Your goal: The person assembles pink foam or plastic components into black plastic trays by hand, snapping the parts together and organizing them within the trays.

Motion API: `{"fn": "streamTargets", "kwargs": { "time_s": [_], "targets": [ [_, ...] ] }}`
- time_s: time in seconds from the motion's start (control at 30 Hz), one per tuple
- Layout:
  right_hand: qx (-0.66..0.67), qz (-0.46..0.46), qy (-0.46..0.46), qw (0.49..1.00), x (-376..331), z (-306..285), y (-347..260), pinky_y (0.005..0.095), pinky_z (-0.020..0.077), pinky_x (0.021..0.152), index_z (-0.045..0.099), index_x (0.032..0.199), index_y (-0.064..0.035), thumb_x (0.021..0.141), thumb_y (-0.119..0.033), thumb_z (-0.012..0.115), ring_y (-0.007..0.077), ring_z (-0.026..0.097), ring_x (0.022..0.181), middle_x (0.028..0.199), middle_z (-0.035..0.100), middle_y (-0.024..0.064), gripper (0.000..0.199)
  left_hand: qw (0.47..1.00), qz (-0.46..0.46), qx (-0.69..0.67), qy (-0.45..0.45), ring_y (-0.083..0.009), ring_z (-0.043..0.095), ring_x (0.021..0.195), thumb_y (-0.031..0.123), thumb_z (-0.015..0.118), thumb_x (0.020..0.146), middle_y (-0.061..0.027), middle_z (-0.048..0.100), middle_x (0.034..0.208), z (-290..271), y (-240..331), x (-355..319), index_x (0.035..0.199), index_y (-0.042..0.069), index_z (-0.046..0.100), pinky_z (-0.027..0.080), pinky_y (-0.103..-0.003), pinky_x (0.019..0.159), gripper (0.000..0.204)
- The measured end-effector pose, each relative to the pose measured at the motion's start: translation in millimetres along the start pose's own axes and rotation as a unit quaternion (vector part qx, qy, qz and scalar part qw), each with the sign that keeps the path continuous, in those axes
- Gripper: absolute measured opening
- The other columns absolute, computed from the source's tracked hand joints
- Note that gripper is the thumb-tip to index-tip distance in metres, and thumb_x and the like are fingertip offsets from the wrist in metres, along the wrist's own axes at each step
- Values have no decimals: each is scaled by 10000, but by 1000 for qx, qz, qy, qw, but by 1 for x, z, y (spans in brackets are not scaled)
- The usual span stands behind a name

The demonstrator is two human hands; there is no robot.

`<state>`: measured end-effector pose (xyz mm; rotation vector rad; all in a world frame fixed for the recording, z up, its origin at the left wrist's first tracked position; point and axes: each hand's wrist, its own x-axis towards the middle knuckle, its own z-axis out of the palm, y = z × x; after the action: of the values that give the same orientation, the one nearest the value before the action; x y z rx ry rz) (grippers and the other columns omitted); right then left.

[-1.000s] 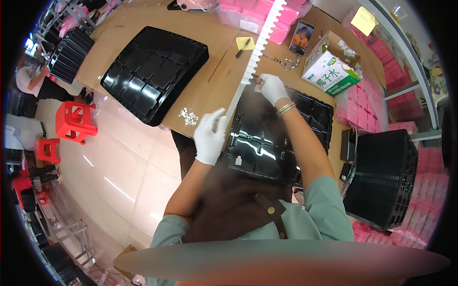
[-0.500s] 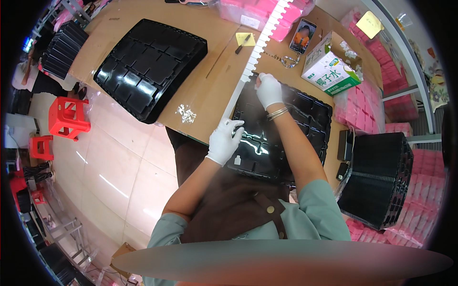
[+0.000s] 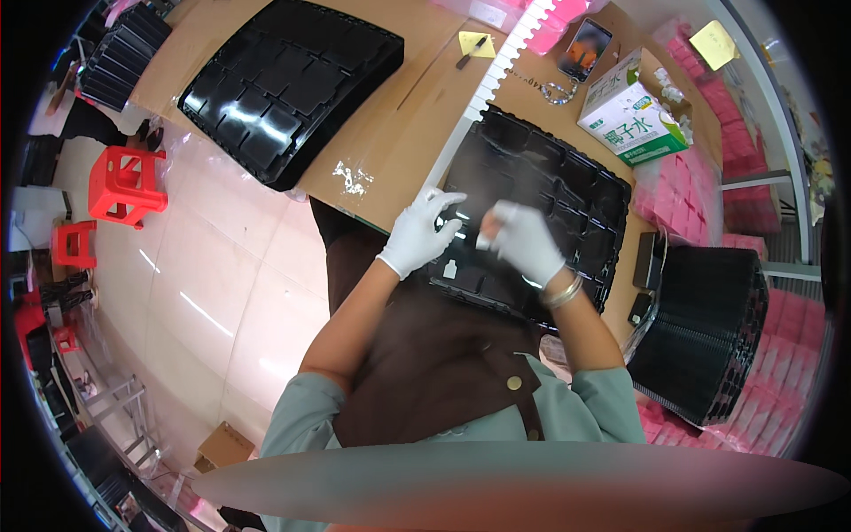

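My left hand [image 3: 418, 232], in a white glove, is at the lower end of a long white strip [image 3: 483, 102] with teeth along one side. That end disappears at the hand, while the thumb and forefinger curve apart over a shiny black compartmented tray [image 3: 581, 191]. Above the tray's middle, my right hand [image 3: 527, 241], also gloved, has its fingertips pinched together. It is smeared by motion, and what it pinches, if anything, cannot be made out. Near the tray's front left corner lies a small white tag-shaped piece [image 3: 450, 269].
Another black tray [image 3: 292, 84] lies at the table's left. Farther back are a pen [image 3: 472, 51] on a yellow note, a phone [image 3: 585, 50], a bead string [image 3: 558, 91] and a white-green carton [image 3: 634, 115]. Stacked black trays [image 3: 700, 328] stand right; red stools [image 3: 128, 186] stand left on the floor.
My right hand has come back toward me from the tray's far left edge to above its middle. My left hand stays by the strip's lower end. The view has shifted slightly.
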<state>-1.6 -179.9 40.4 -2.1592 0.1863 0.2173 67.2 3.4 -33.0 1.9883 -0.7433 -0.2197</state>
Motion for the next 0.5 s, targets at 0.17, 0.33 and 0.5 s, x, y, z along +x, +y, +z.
{"fn": "streamTargets", "kwargs": {
  "time_s": [0.17,0.33,0.5],
  "targets": [
    [-134,-97,12,986,-29,61,15,413,501,702,626,855,-8,792,-9,565,346,624,760,781,624,176,87,1000,4,-31,-2,-283,595,941,123,648,789,-100,558,1016,1,1,0,1182,134,604,487,-376,833,395],
    [-61,-42,-28,997,-32,59,11,413,504,688,619,857,-14,788,14,523,337,624,743,828,627,164,121,998,-17,-63,12,-256,598,936,125,667,786,-91,555,1020,1,2,-4,1178,140,609,489,-357,836,397],
    [-55,-20,8,998,-32,68,7,389,497,692,610,869,1,785,11,562,330,638,771,808,623,174,97,998,-11,-65,12,-252,594,935,129,673,784,-90,548,1007,4,0,-3,1174,141,611,487,-353,838,395]
  ]
}}
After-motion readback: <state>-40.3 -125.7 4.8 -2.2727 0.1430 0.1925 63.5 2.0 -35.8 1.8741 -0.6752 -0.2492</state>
